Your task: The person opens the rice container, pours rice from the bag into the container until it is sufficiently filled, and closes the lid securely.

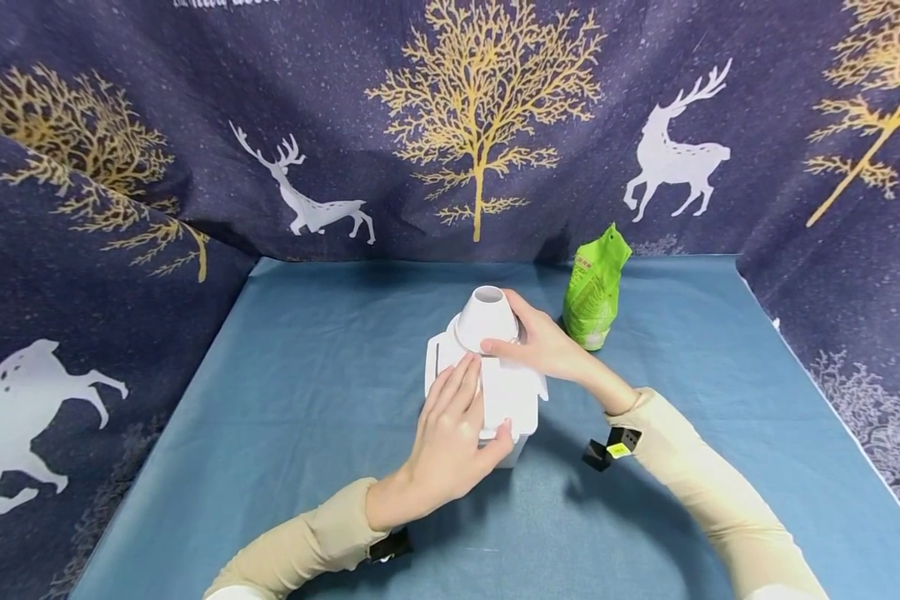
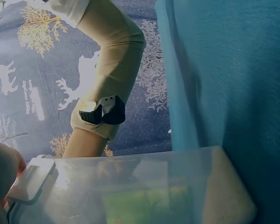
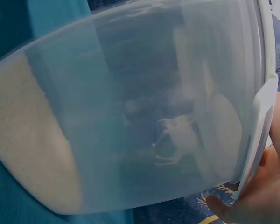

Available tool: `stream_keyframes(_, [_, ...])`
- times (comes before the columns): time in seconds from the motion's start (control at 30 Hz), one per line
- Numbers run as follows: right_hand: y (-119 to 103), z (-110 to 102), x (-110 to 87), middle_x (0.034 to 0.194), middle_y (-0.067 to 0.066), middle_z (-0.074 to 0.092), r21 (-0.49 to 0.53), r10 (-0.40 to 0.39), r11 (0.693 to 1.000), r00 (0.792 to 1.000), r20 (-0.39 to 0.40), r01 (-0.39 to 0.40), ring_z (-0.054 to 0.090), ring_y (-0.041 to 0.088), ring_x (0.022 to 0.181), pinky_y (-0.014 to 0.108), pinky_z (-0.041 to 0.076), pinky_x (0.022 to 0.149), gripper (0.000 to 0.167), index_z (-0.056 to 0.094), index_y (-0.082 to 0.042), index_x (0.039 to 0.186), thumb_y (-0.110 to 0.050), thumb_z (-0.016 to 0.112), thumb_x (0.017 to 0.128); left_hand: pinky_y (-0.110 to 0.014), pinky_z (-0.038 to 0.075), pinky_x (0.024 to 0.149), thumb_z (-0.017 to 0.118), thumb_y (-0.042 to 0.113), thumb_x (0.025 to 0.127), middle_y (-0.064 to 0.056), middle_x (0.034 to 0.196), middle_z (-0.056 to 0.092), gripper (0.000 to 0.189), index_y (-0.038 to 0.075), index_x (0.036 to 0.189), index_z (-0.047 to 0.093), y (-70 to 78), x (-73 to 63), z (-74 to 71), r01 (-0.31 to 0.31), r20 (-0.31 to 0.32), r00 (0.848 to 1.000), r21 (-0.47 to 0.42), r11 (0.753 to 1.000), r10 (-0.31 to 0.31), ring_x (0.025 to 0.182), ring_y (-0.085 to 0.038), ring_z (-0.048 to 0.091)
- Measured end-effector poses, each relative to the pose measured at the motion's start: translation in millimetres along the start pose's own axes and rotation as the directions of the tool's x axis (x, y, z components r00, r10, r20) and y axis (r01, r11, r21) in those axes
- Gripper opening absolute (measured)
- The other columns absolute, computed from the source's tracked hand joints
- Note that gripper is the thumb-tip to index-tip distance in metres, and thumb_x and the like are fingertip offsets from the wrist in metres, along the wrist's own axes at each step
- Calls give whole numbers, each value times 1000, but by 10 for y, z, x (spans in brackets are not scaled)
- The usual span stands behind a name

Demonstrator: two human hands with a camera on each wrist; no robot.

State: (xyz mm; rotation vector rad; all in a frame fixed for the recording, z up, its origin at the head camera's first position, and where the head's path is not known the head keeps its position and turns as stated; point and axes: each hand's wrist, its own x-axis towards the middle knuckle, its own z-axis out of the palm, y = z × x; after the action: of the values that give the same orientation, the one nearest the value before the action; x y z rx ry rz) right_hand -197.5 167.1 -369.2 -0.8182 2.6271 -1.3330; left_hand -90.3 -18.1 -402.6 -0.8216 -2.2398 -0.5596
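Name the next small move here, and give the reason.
Probably press the tapered white plastic cup gently onto the white plastic lid: the right hand holds the cup's base there, and the left hand rests on the lid, perhaps steadying it.

Head view looks down; close wrist views share the container (image 3: pixel 130 112).

Room type cannot be told; a curtained-off nook is suggested by navy hangings (image 1: pixel 330 75), printed with deer (image 1: pixel 682 162) and golden trees (image 1: pixel 479 171), around a blue-draped table (image 1: pixel 307 358).

Container (image 2: pixel 79 186) partly outside left-wrist view
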Motion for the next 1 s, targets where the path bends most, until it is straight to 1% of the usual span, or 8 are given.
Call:
stream_keyframes(0.13, [-6, -7, -25, 128, 7, 55, -1, -11, 1000, 1000, -23, 11, 57, 21, 108, 40, 47, 88, 67, 37, -14, 143, -33, 70, 88, -48, 37, 108, 61, 26, 79, -26, 129, 59, 50, -13, 111, 65, -9, 6, -7, 6, 34, 999, -13, 1000, -5, 130, -34, 51])
stream_keyframes(0.27, [-5, -18, -49, 129, 8, 54, -35, -21, 999, 998, -55, 19, 56, 22, 108, 39, 47, 86, 68, 38, -13, 142, -33, 71, 87, -47, 36, 110, 61, 25, 78, -25, 131, 58, 55, -13, 117, 62, -41, 15, -3, 23, 52, 998, -56, 998, -20, 131, -31, 51])
stream_keyframes(0.37, [2, -32, -59, 127, 9, 53, -70, -26, 997, 997, -77, 21, 54, 24, 107, 39, 47, 84, 69, 38, -13, 142, -33, 72, 86, -47, 37, 110, 62, 24, 76, -23, 131, 59, 57, -13, 119, 62, -74, 33, 3, 29, 49, 999, -94, 995, -25, 131, -28, 51])
stream_keyframes(0.47, [7, -47, -58, 125, 9, 53, -100, -36, 995, 995, -90, 27, 51, 25, 106, 39, 46, 83, 68, 39, -13, 141, -32, 73, 85, -46, 38, 109, 62, 23, 73, -21, 130, 60, 55, -11, 116, 64, -104, 58, 8, 25, 29, 999, -118, 993, -22, 130, -27, 53])
stream_keyframes(0.6, [-3, -56, -63, 126, 9, 53, -133, -36, 991, 995, -96, 23, 46, 26, 109, 40, 43, 85, 67, 40, -11, 140, -34, 72, 85, -46, 39, 108, 61, 20, 71, -20, 129, 61, 50, -10, 111, 68, -130, 74, 14, 24, 8, 1000, -144, 989, -23, 128, -27, 54])
stream_keyframes(0.7, [-6, -59, -72, 127, 8, 52, -148, -32, 989, 994, -106, 16, 44, 25, 110, 40, 40, 85, 65, 42, -11, 138, -35, 71, 85, -46, 38, 109, 61, 18, 70, -20, 130, 60, 51, -9, 114, 67, -138, 77, 6, 57, 25, 998, -189, 980, -53, 129, -25, 54])
stream_keyframes(0.87, [9, -54, -81, 128, 9, 52, -161, -35, 987, 991, -131, 13, 45, 25, 111, 41, 40, 85, 64, 44, -12, 137, -36, 71, 85, -46, 34, 112, 60, 15, 71, -17, 134, 58, 52, -6, 119, 65, -154, 87, -18, 131, 76, 991, -279, 951, -114, 132, -23, 51])
stream_keyframes(1.0, [11, -39, -77, 126, 11, 51, -155, -19, 988, 988, -155, -6, 45, 26, 109, 41, 41, 85, 63, 45, -12, 137, -36, 72, 84, -46, 33, 112, 59, 14, 73, -16, 133, 59, 49, -4, 118, 67, -189, 94, -24, 132, 80, 990, -290, 948, -114, 132, -22, 51])
